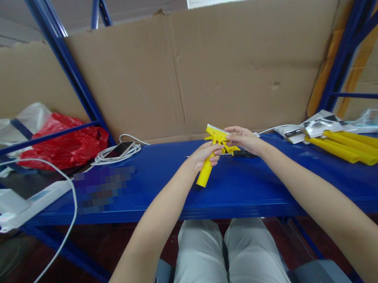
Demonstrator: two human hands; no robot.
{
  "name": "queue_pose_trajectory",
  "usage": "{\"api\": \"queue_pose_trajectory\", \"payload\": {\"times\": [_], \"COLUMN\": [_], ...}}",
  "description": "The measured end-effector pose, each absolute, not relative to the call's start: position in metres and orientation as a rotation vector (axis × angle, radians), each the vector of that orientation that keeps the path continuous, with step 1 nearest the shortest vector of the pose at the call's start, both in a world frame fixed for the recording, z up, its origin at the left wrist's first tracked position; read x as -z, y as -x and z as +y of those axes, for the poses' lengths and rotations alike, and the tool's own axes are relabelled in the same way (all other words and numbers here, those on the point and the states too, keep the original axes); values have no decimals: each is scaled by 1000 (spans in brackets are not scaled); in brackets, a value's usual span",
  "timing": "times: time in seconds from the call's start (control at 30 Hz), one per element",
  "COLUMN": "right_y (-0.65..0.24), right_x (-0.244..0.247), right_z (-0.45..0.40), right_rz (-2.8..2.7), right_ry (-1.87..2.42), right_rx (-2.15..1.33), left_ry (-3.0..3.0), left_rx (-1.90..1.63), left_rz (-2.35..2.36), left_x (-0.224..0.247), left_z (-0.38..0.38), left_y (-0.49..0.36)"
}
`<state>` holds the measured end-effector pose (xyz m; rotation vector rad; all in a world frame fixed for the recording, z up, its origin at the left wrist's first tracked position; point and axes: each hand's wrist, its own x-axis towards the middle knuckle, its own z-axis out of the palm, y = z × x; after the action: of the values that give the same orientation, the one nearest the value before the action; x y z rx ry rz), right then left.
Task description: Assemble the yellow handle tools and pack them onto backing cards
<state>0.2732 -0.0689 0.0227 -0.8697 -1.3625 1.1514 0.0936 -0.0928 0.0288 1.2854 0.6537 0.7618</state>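
My left hand (207, 154) is closed around a yellow plastic tool (205, 173), just above the table's front half. The tool has a round tubular handle tilted down to the left and a wider head with a pale edge at the top. My right hand (243, 138) pinches the right side of that head with its fingertips, near some small yellow projecting parts. Fingers cover the middle of the tool, so its exact kind is unclear. Beneath my right hand lies a slim dark-handled item (243, 153), partly hidden by the wrist.
On the blue table (169, 200), yellow tubular pieces (362, 147) and clear plastic packets (320, 124) lie at right. Left are a phone (120, 150) with coiled white cable, a power strip (43, 202) and a red plastic bag (65, 140). A cardboard panel (234, 65) stands behind.
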Motion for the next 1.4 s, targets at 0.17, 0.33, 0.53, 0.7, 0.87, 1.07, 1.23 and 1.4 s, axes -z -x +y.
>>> {"api": "queue_pose_trajectory", "payload": {"times": [0.17, 0.33, 0.53, 0.7, 0.87, 1.07, 1.23, 1.4], "right_y": [-273, -272, -272, -274, -297, -347, -356, -352], "right_x": [-25, -23, -22, -26, -33, -31, -25, -34], "right_z": [-71, -69, -68, -71, -71, -71, -70, -82], "right_rz": [-1412, -1387, -1414, -1494, -1710, -2190, -2298, -2178], "right_ry": [871, 913, 1018, 1180, 1350, 1736, 1881, 1715], "right_rx": [-1104, -1081, -1033, -888, -572, -272, -318, -392], "left_ry": [-1284, -1286, -1270, -1250, -1215, -1183, -1155, -1143], "left_rx": [-768, -768, -766, -774, -821, -877, -916, -951], "left_rz": [653, 661, 698, 706, 738, 797, 833, 843], "left_x": [-28, -28, -30, -31, -29, -26, -25, -22], "left_z": [-91, -92, -95, -95, -90, -85, -81, -77], "left_y": [-94, -94, -95, -96, -95, -95, -93, -90]}}
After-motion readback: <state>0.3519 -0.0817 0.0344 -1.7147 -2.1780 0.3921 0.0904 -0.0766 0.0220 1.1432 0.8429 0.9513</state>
